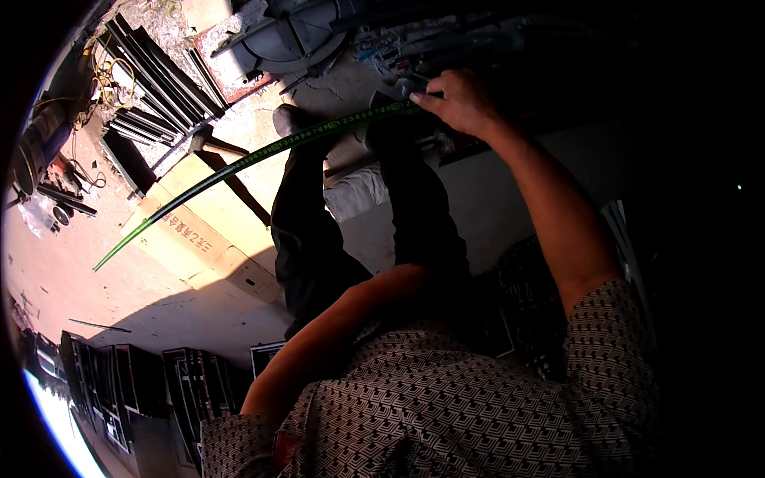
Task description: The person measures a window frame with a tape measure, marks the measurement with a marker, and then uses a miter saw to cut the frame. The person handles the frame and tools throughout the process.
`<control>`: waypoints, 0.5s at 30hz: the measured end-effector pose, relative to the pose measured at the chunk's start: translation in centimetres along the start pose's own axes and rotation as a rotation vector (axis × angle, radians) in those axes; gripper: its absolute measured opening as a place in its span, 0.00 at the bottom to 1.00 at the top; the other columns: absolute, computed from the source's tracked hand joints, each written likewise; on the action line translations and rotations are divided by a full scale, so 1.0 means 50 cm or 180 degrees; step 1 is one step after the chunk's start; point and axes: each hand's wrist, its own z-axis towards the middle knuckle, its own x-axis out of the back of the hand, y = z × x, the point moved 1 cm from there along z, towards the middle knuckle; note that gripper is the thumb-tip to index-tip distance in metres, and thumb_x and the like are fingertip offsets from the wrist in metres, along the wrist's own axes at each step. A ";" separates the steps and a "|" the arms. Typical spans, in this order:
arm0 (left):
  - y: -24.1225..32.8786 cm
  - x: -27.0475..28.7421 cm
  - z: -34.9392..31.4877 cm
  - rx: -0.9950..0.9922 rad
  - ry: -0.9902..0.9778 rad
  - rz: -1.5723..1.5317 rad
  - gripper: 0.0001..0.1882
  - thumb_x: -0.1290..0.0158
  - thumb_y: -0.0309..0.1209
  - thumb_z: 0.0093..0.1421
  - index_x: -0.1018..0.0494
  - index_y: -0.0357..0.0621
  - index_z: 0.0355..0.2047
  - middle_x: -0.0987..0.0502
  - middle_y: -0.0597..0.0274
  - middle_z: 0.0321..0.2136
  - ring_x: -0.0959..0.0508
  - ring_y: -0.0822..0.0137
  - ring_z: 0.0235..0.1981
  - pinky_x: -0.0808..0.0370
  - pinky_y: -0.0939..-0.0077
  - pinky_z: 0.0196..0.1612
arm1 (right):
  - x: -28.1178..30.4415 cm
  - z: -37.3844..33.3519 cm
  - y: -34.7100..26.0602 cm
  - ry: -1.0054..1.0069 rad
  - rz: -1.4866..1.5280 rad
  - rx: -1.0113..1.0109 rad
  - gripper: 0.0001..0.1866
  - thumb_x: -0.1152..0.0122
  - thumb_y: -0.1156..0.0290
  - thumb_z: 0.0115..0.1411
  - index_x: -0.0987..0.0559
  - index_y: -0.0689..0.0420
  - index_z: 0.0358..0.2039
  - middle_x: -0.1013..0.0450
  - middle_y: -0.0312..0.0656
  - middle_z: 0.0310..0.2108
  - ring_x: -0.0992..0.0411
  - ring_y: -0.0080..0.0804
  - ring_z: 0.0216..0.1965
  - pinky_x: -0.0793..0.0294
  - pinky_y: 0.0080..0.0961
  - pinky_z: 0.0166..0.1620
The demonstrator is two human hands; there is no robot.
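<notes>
My right hand is closed around the near end of a green tape measure, out in front of me on the right. The tape's blade stretches from there toward the left, curving down to its free tip above the floor. Dark shadow partly hides what sits in my fingers. Across my lap lies my left forearm; the hand at its end is lost in shadow, so its fingers do not show. Under the blade, a hammer-like tool with a wooden handle rests beside a flattened cardboard sheet.
Dark metal profiles lie in a pile at the far left, near a yellow cord. A round-based cutting machine stands ahead. Several black frames are stacked at the lower left. A pale wrapped bundle sits by my legs.
</notes>
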 end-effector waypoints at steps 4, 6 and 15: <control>-0.040 0.058 -0.133 0.0904 0.1940 -0.0096 0.10 0.44 0.34 0.65 0.24 0.43 0.43 0.21 0.51 0.43 0.21 0.49 0.48 0.25 0.55 0.53 | -0.032 0.032 0.008 0.0081 0.0059 0.0006 0.23 0.35 0.48 0.64 0.14 0.59 0.34 0.22 0.51 0.35 0.22 0.49 0.38 0.24 0.42 0.40; -0.068 0.075 -0.205 0.1625 0.3163 0.0553 0.14 0.43 0.37 0.64 0.26 0.41 0.44 0.23 0.49 0.45 0.23 0.47 0.50 0.27 0.54 0.53 | -0.048 0.045 0.018 0.0175 0.0138 0.0104 0.22 0.35 0.47 0.63 0.14 0.56 0.31 0.21 0.50 0.29 0.21 0.50 0.33 0.22 0.44 0.38; -0.150 -0.026 -0.298 0.3082 0.3179 0.0133 0.31 0.40 0.49 0.62 0.32 0.39 0.55 0.28 0.42 0.50 0.27 0.40 0.54 0.29 0.49 0.57 | -0.067 0.072 0.013 0.0153 0.0472 0.0263 0.23 0.34 0.51 0.63 0.16 0.61 0.29 0.27 0.52 0.19 0.27 0.49 0.22 0.30 0.41 0.28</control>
